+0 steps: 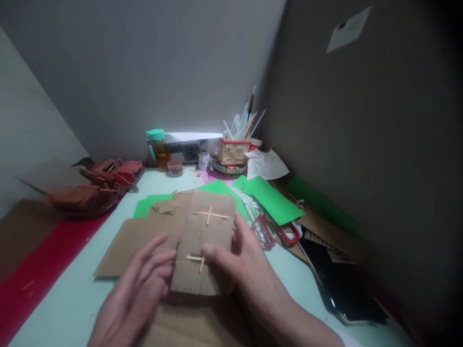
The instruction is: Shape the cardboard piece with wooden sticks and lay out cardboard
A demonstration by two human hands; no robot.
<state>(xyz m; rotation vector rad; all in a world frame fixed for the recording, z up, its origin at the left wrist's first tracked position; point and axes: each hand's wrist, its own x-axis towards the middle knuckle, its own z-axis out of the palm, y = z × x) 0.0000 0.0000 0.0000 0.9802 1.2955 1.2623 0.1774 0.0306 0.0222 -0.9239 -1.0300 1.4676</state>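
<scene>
A cardboard piece with rounded lower corners bears two crosses of thin wooden sticks, an upper cross and a lower cross. My right hand holds this piece by its right side, the thumb on its face beside the lower cross and the fingers at the edge. At its left edge is my left hand, slightly blurred, with fingers apart and nothing in its grasp. Larger cardboard lies behind and to the left, and more cardboard shows below.
Red-handled scissors and green paper lie right of the hands, near a black phone. A straw holder and a bottle stand at the back. Reddish-brown models are at left.
</scene>
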